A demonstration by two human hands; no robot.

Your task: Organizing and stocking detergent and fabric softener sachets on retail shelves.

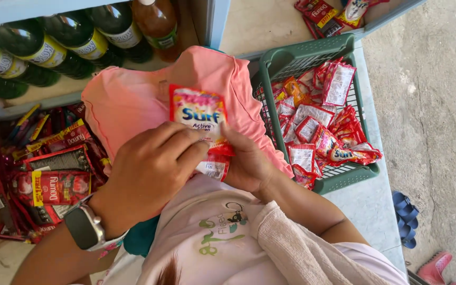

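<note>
My left hand [146,174], with a dark watch on its wrist, and my right hand [246,163] both grip a small red and pink sachet [199,113] in front of my chest. The sachet is upright, its top edge against a pink cloth [127,103] draped below it. A second sachet end [213,168] shows between my fingers. My left thumb and fingers pinch the sachet's lower edge; my right hand holds it from behind and from the right.
A green plastic basket [302,55] at right holds several red sachets. At left lies a pile of red and dark sachets [51,169]. Dark bottles [48,50] lie on a shelf at top left. Blue sandals [406,216] rest on the concrete floor at right.
</note>
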